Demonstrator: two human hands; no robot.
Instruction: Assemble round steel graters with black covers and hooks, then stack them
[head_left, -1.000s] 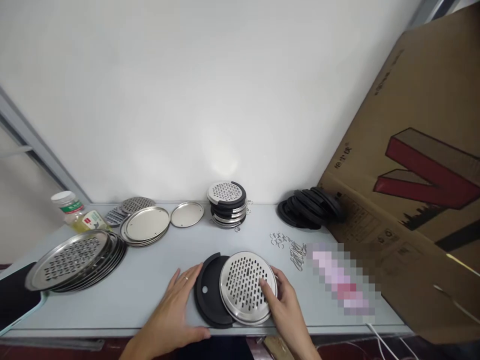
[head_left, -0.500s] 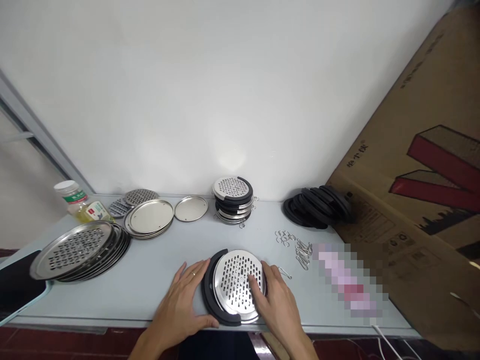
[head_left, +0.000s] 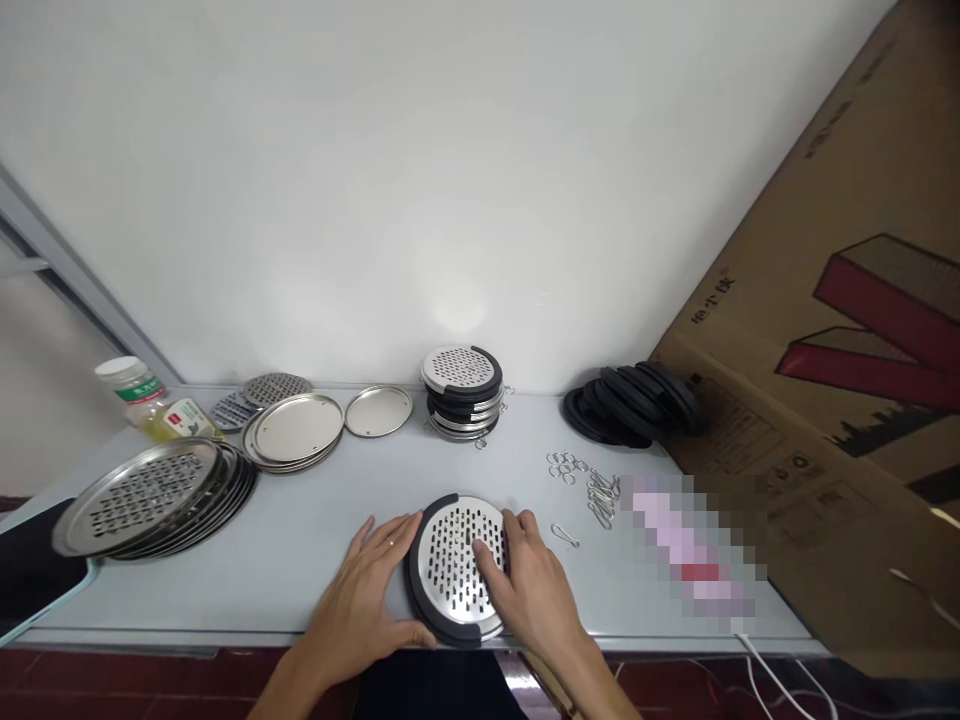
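Near the front edge of the pale grey tabletop (head_left: 225, 600), a round perforated silver metal disc (head_left: 454, 565) sits in a black crescent-lipped holder (head_left: 420, 594), left hand (head_left: 364, 595) cupped, fingers spread, against that lip, right hand (head_left: 532, 585) gripping the disc, thumb on top (presumably so neither slides).

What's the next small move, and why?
Probably press the perforated disc leftward with the right hand, checking it sits snug: the black rim curves around its left side, the left hand cups that rim, and the right rests on the disc.
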